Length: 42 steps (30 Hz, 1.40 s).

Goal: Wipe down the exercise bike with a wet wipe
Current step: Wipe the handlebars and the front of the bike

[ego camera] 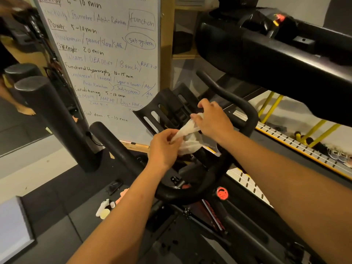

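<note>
Your left hand (164, 147), nearer, and your right hand (213, 121), beyond it, each pinch one end of the wet wipe (187, 133) in curled fingers (196, 117). The white, crumpled wipe stretches slantwise from near left to far right, just above the centre of the black handlebar (182, 194) of the exercise bike (234, 227).

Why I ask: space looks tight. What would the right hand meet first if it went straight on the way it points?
Probably the slotted tray, just past the wipe the right hand pinches; depth is unclear.
</note>
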Available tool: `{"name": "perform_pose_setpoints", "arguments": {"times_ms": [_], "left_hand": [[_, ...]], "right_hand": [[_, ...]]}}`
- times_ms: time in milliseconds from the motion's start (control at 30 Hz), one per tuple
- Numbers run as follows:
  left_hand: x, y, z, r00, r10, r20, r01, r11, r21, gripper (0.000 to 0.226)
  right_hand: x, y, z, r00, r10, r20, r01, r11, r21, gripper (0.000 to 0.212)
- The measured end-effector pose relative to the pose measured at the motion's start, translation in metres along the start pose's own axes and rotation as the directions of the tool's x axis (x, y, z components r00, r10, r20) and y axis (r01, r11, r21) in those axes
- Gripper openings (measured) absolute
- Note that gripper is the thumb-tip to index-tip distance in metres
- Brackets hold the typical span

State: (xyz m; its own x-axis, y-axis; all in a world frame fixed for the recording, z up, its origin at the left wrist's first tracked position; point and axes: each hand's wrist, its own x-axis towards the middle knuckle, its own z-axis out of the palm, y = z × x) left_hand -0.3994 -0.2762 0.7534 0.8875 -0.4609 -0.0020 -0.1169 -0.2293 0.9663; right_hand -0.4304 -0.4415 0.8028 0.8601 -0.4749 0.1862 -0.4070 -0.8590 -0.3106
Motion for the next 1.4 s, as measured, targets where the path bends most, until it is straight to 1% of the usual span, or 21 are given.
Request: {"name": "perform_pose_setpoints", "arguments": {"times_ms": [100, 167, 233, 300, 367, 467, 533, 600, 633, 700, 767, 800, 833, 900, 967, 1033, 1100, 1167, 1233, 1300, 1400], "left_hand": [[0.002, -0.002, -0.003, 0.998, -0.052, -0.042, 0.049, 0.997, -0.061, 0.020], [0.001, -0.003, -0.004, 0.996, -0.092, 0.003, 0.091, 0.992, -0.085, 0.027], [0.000, -0.003, -0.006, 0.993, -0.113, 0.021, 0.114, 0.985, -0.131, 0.029], [-0.001, 0.000, -0.008, 0.992, -0.126, -0.004, 0.123, 0.974, -0.192, 0.030], [-0.002, 0.003, -0.008, 0.991, -0.129, -0.028, 0.120, 0.970, -0.212, 0.030], [-0.004, 0.004, -0.006, 0.997, -0.079, -0.022, 0.071, 0.967, -0.246, 0.032], [-0.004, 0.004, -0.005, 0.998, -0.062, -0.011, 0.057, 0.963, -0.263, 0.039], [-0.005, 0.003, -0.005, 0.999, -0.041, -0.001, 0.040, 0.982, -0.182, 0.045], [-0.004, 0.002, -0.003, 1.000, -0.019, 0.005, 0.020, 0.992, -0.127, 0.047], [-0.003, 0.002, 0.000, 0.999, 0.036, 0.017, -0.035, 0.998, -0.055, 0.050], [0.001, 0.004, 0.003, 0.991, 0.123, 0.047, -0.124, 0.991, 0.040, 0.054], [0.004, 0.003, 0.003, 0.980, 0.180, 0.080, -0.191, 0.968, 0.161, 0.055], [0.009, 0.001, 0.001, 0.963, 0.243, 0.118, -0.269, 0.895, 0.356, 0.055], [0.024, -0.007, -0.006, 0.921, 0.349, 0.173, -0.355, 0.571, 0.740, 0.055], [0.037, -0.012, -0.014, 0.915, 0.355, 0.190, -0.313, 0.329, 0.891, 0.060], [0.050, -0.018, -0.019, 0.951, 0.240, 0.195, -0.248, 0.215, 0.945, 0.063], [0.060, -0.023, -0.020, 0.977, 0.102, 0.186, -0.199, 0.136, 0.971, 0.065], [0.065, -0.028, -0.020, 0.983, 0.055, 0.173, -0.177, 0.092, 0.980, 0.068], [0.067, -0.030, -0.019, 0.983, 0.060, 0.171, -0.176, 0.091, 0.980, 0.070], [0.066, -0.030, -0.019, 0.982, 0.068, 0.177, -0.184, 0.104, 0.977, 0.070], [0.068, -0.032, -0.019, 0.980, 0.067, 0.189, -0.196, 0.128, 0.972, 0.071]], "right_hand": [[-0.026, -0.003, 0.003, 0.987, -0.085, -0.134, 0.075, 0.994, -0.080, 0.045], [-0.058, -0.014, 0.017, 0.988, -0.156, -0.018, 0.153, 0.983, -0.097, 0.049], [-0.079, -0.021, 0.033, 0.975, -0.173, 0.141, 0.190, 0.975, -0.116, 0.067], [-0.074, -0.019, 0.040, 0.967, -0.161, 0.198, 0.193, 0.969, -0.154, 0.075], [-0.054, -0.021, 0.040, 0.979, -0.148, 0.141, 0.172, 0.970, -0.171, 0.064], [-0.019, -0.026, 0.040, 0.995, -0.099, 0.006, 0.099, 0.988, -0.120, 0.033], [0.002, -0.015, 0.032, 0.994, -0.015, -0.109, -0.006, 0.983, -0.185, 0.027], [0.015, 0.009, 0.020, 0.985, 0.028, -0.171, -0.072, 0.964, -0.255, 0.026], [0.019, 0.019, 0.018, 0.987, 0.030, -0.156, -0.062, 0.977, -0.203, 0.031], [0.017, 0.025, 0.021, 0.991, -0.103, -0.080, 0.098, 0.993, -0.064, 0.043], [0.001, 0.013, 0.026, 0.972, -0.231, -0.034, 0.232, 0.972, 0.040, 0.036], [-0.008, 0.008, 0.028, 0.964, -0.264, -0.036, 0.266, 0.961, 0.077, 0.031], [-0.017, 0.004, 0.028, 0.955, -0.294, -0.046, 0.298, 0.948, 0.112, 0.027], [-0.033, 0.003, 0.024, 0.923, -0.372, -0.099, 0.382, 0.915, 0.132, 0.021], [-0.041, 0.006, 0.019, 0.859, -0.503, -0.096, 0.512, 0.850, 0.123, 0.021], [-0.036, 0.005, 0.020, 0.818, -0.574, -0.027, 0.573, 0.810, 0.123, 0.025], [-0.015, 0.007, 0.024, 0.851, -0.523, -0.052, 0.524, 0.837, 0.156, 0.025], [0.020, 0.017, 0.020, 0.912, -0.402, -0.082, 0.408, 0.908, 0.095, 0.025], [0.053, 0.036, 0.014, 0.963, -0.255, -0.082, 0.253, 0.967, -0.035, 0.027], [0.064, 0.044, 0.015, 0.976, -0.167, -0.142, 0.151, 0.982, -0.114, 0.025], [0.044, 0.032, 0.026, 0.977, -0.132, -0.171, 0.101, 0.979, -0.177, 0.019]]}}
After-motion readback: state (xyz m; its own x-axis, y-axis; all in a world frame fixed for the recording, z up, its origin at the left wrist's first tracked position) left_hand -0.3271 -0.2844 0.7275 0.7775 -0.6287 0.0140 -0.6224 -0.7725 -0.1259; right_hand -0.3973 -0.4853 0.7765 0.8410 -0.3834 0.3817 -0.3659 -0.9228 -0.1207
